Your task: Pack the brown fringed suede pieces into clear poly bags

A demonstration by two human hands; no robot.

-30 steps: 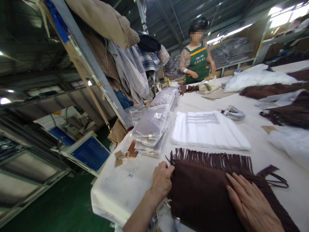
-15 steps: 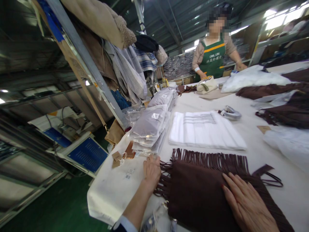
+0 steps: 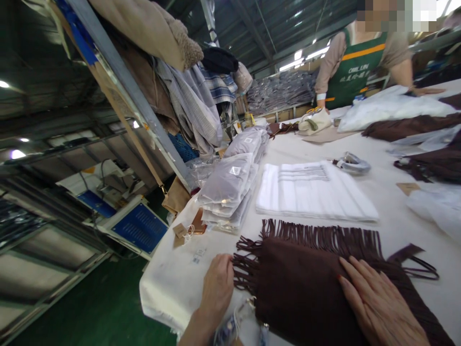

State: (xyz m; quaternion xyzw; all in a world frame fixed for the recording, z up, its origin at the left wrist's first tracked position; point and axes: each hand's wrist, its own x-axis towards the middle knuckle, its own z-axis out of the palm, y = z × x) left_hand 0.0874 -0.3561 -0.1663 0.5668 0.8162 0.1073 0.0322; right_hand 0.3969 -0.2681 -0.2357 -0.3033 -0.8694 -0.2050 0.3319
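Note:
A dark brown fringed cloth (image 3: 302, 283) lies folded on the white-covered table (image 3: 169, 283). My right hand (image 3: 382, 302) rests flat on its right part, fingers stretched out. At the cloth's left fringe is my left hand (image 3: 218, 283), its fingers bent together; its fingertips touch the fringe ends, and whether strands are pinched cannot be made out. Behind the brown cloth lies a folded white cloth (image 3: 309, 194). A stack of plastic-bagged grey items (image 3: 228, 185) stands to the left of it, with a brown tag (image 3: 180, 235) in front.
Across the table stands a person in a green apron (image 3: 355, 67), one hand on the tabletop. White plastic bags (image 3: 392, 113) and brown cloths (image 3: 435, 163) lie at the right. A metal post (image 3: 133, 96) with hanging garments rises at the left. A clear plastic item (image 3: 351, 163) lies behind the white cloth.
My left hand has come back toward me from near the bagged stack, along the fringe. My right hand stays flat on the cloth. The person across the table has leaned and shifted right in view.

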